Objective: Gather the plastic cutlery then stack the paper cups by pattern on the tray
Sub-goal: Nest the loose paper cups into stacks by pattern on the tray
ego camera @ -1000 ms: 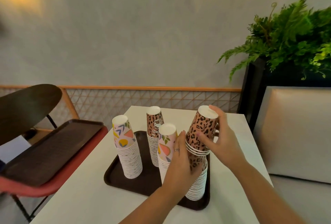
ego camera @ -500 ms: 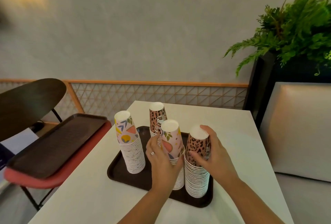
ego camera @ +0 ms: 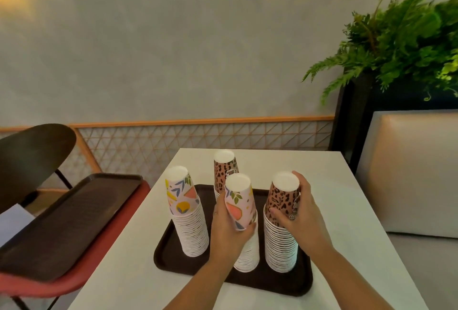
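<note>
A dark brown tray (ego camera: 292, 282) on the white table holds several stacks of upside-down paper cups. A floral stack (ego camera: 188, 220) stands at the left and a leopard-print stack (ego camera: 224, 171) at the back. My left hand (ego camera: 229, 231) grips the top floral cups of the middle stack (ego camera: 239, 200), which lean a little to the left. My right hand (ego camera: 301, 213) wraps around the top leopard cup of the right-hand stack (ego camera: 281, 240). No plastic cutlery is in view.
A second dark tray (ego camera: 67, 220) lies on a red chair seat to the left, with the chair's dark backrest (ego camera: 32, 158) behind it. A cushioned bench (ego camera: 416, 173) and a fern in a black planter (ego camera: 401, 39) stand to the right. A lattice rail runs behind the table.
My right hand pushed the tilted leopard cups down onto the right stack, which is now straight. My left hand shifted from that stack to the middle floral stack and grips its top.
</note>
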{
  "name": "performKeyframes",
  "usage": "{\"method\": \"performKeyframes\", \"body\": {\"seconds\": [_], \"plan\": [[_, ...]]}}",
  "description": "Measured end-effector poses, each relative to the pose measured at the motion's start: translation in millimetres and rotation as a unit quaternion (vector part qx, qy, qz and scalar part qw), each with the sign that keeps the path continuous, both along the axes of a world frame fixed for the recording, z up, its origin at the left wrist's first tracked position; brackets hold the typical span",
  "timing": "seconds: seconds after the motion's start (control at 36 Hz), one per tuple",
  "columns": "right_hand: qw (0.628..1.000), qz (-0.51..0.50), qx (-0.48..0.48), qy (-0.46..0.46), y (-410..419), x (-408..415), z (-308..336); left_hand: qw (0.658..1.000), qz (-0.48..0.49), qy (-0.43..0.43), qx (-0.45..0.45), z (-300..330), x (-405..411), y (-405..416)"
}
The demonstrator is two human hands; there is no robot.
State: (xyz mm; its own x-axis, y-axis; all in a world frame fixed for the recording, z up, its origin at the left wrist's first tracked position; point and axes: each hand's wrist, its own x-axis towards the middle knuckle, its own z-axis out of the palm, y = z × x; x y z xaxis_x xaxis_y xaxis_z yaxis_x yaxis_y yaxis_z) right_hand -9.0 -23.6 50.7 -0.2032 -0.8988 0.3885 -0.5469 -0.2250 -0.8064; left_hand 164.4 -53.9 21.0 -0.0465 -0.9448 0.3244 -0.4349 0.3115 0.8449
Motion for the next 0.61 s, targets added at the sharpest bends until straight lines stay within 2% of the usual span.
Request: {"method": "performKeyframes", "body": {"seconds": [0.61], "plan": [[0.996, -0.091, -0.009, 0.010, -39, 26, -3, 0.999, 0.017, -0.050, 0.003, 2, 61, -11]]}}
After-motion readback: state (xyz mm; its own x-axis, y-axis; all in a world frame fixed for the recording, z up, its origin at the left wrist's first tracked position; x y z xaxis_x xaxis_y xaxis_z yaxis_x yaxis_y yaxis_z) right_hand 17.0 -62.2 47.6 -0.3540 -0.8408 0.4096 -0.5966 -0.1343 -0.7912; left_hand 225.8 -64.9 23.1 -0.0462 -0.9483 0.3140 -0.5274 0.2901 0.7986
